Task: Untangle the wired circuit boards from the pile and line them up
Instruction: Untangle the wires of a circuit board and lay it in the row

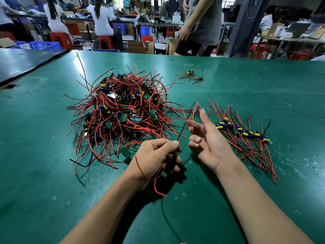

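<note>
One wired board (169, 156) sits in left hand (153, 156) grip, right hand (208, 142) grip wide; shorts (193, 47) read adidas.

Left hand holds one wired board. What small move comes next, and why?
Probably the right hand pinches the wires rising from the board in the left hand and draws them straight: it is open beside them, and the row lies ready.

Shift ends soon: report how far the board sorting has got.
Done: a row of boards lies lined up on the right. In hand: the left hand grips one board, right hand open beside it. Left: the big pile and a small clump farther back, most of the job.
</note>
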{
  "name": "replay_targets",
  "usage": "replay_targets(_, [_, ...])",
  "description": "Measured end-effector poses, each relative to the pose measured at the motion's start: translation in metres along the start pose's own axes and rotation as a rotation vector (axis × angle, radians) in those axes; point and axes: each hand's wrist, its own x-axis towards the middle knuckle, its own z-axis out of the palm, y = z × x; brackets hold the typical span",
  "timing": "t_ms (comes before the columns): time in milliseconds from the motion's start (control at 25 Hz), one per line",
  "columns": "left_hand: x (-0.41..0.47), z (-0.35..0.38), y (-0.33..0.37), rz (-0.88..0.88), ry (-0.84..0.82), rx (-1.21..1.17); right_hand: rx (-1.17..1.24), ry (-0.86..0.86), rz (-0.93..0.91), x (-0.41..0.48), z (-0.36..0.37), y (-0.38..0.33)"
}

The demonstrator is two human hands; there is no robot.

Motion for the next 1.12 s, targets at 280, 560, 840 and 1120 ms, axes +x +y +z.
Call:
replay_targets(280, [0.004,-0.009,0.014,0.049,0.024,-0.329,-0.524,-0.074,-0.164,-0.004,-0.002,0.016])
replay_targets(560, [0.005,-0.011,0.019,0.202,0.248,-0.271,-0.774,-0.436,-0.322,-0.022,0.007,0.031])
replay_targets(840, [0.001,-0.005,0.015,0.122,0.173,-0.414,-0.583,-0.321,-0.441,-0.021,0.015,0.033])
replay_targets(1120, [-0.002,-0.010,0.017,-0.034,-0.017,-0.383,-0.307,-0.409,-0.081,-0.015,0.002,0.014])
